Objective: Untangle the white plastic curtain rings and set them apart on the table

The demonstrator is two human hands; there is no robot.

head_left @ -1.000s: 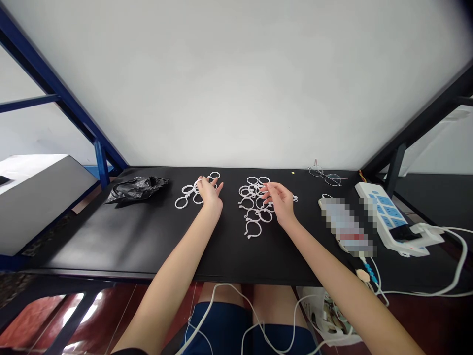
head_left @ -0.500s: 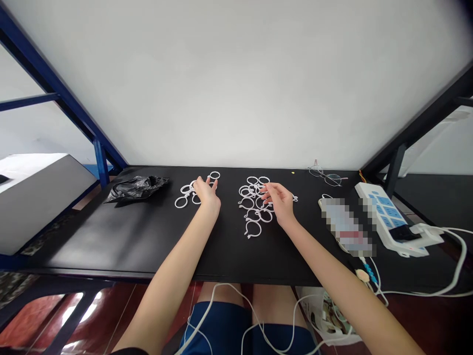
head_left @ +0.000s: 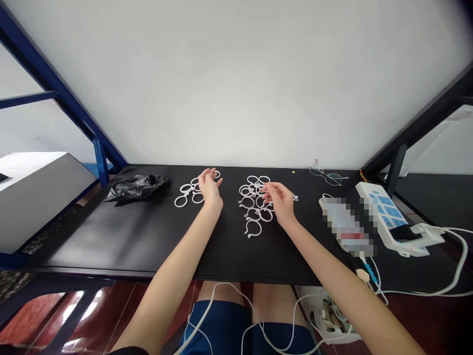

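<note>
My left hand (head_left: 211, 190) is over the right side of a small group of white plastic curtain rings (head_left: 181, 201), hiding part of it. Its fingers are spread and no ring shows in them. A larger pile of similar rings (head_left: 253, 228) lies to the right, many with a small eyelet and some with a gap in the hoop. Above this pile's right side is my right hand (head_left: 280, 201), with fingers half bent and apart. Its fingertips are close to the rings; whether they touch one is unclear.
A crumpled black plastic bag (head_left: 136, 188) lies left on the black table (head_left: 148, 231). Eyeglasses (head_left: 325, 176), a blurred-out phone (head_left: 347, 227) and a white power strip (head_left: 388, 217) with cables are on the right. A white cable (head_left: 221, 284) loops over the lap.
My left hand has shifted slightly right and turned, uncovering more of the left rings. My right hand stays nearly still above the pile.
</note>
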